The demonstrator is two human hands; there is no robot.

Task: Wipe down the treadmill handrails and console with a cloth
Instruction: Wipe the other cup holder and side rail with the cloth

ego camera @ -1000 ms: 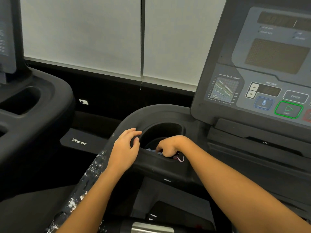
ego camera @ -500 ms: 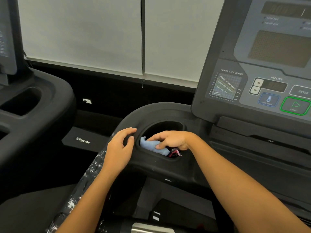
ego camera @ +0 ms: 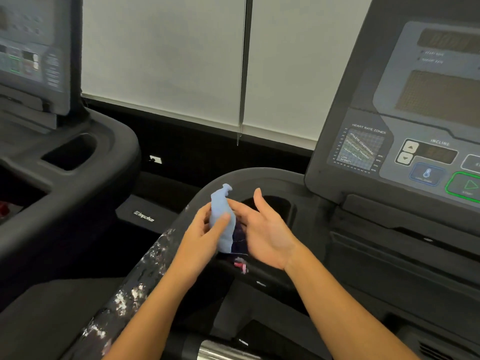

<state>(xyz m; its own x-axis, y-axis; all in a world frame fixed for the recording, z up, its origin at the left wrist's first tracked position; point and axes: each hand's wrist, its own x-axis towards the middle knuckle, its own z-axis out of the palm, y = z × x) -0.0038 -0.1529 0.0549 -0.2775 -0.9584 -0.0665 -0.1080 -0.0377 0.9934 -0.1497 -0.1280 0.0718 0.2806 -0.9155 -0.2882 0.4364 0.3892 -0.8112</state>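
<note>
Indoors, pale window blinds [ego camera: 161, 48] fill the background. At right rises the console [ego camera: 415, 113] of the nearer treadmill [ego camera: 376, 255]. Its grey face carries a heart-rate chart [ego camera: 359, 149], incline arrows [ego camera: 409, 152] and a green-ringed start button [ego camera: 465, 185] cut off by the frame edge. At left sits a neighbouring treadmill [ego camera: 65, 183], with a recessed tray [ego camera: 70, 152] in its black shell.

Between the two machines, the handrail [ego camera: 145, 276] curves from the lower edge of the frame up toward the console, its dark surface flecked with white patches. Where the rail meets the console base, a cup holder [ego camera: 278, 206] opens as a deep black recess.

The person's two bare hands meet just above the near rim of that recess. The left hand [ego camera: 200, 235] grips a light blue cloth [ego camera: 220, 211], thumb pressed across its front and fingers curled behind. The bunched fabric stands nearly upright, with a twisted tip poking out above the hand.

The right hand [ego camera: 267, 237] is spread, palm turned toward the cloth, fingers straight and holding nothing. Its fingertips lie just beside the fabric, and whether they touch it cannot be told. A darker patch hangs at the cloth's lower right edge, between the two hands.

Below the hands, a small pink object [ego camera: 240, 265], too blurred to identify, lies on the black moulding.
</note>
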